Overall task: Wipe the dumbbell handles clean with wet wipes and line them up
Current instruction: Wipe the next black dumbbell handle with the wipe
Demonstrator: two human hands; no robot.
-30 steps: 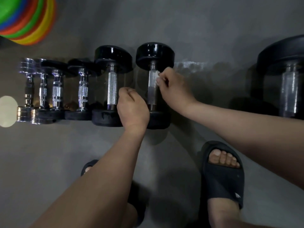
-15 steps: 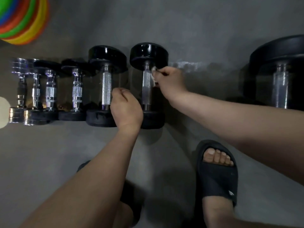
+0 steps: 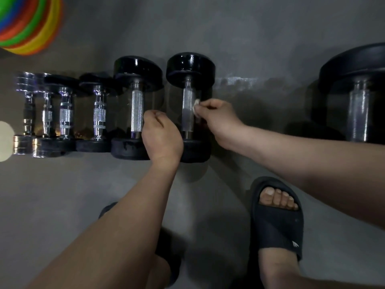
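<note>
A: Where are we now with the wipe?

B: Our right hand point(image 3: 216, 119) pinches the wet wipe point(image 3: 196, 107) between thumb and fingers and holds it against the right side of the handle point(image 3: 188, 113), about the middle of its length. This dumbbell point(image 3: 190, 66) lies on the floor point(image 3: 270, 49) at the right end of the row, just beside its neighbour point(image 3: 136, 109).

A: And our left hand point(image 3: 162, 136)?

B: It is clenched into a fist over the near heads of these 2 dumbbells. We see nothing inside it, and we cannot tell if it presses on a head.

A: How do we wipe this handle well?

B: We think the knurled steel hides dirt in its grooves. So we should fold the wipe around the bar, not only touch 1 side, and run it from 1 collar to the other. Then we roll the dumbbell a little to reach the under side. The left fist should brace the near head, so that we do not push the row crooked.

A: What is left after this?

B: The big dumbbell point(image 3: 358, 97) stands well apart at the right. In our judgement it waits for wiping and lining up.
</note>
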